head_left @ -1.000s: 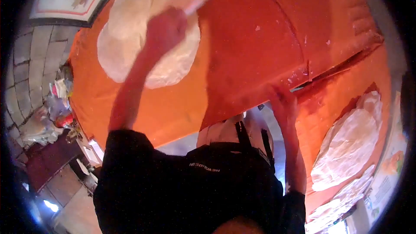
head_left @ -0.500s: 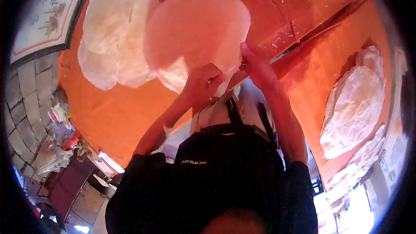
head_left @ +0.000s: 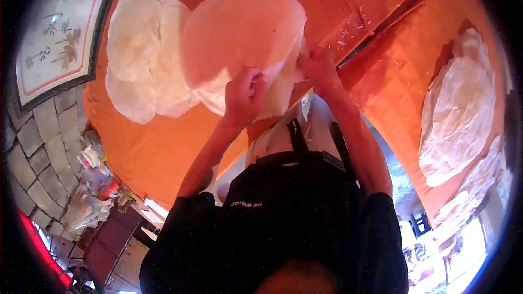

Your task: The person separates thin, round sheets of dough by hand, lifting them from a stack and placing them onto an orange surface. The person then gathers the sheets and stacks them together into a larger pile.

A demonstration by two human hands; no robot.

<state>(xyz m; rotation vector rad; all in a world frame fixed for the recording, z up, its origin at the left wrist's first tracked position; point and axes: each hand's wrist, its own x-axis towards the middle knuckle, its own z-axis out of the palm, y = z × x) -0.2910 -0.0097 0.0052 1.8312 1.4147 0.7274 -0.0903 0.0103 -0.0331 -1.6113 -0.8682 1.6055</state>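
A large, thin, round pale sheet (head_left: 245,27) lies on the orange cloth (head_left: 128,155) at the upper middle. My left hand (head_left: 245,95) is on its near edge, fingers curled inward; whatever is between the fingertips is hard to make out. At the sheet's right edge, my right hand (head_left: 318,68) pinches the border, with a fold of the sheet hanging between the two hands. Other pale round sheets (head_left: 133,38) overlap just to the left.
Wrinkled pale sheets (head_left: 457,120) are piled on the orange cloth at the right. A framed board with writing (head_left: 62,32) stands at the upper left. Plastic bags (head_left: 87,207) lie by the brick paving (head_left: 46,152). A dark slit (head_left: 392,22) crosses the cloth.
My left hand has moved slightly left and up along the sheet, away from my right hand. More of the near fold shows between them. The whole view has shifted a little.
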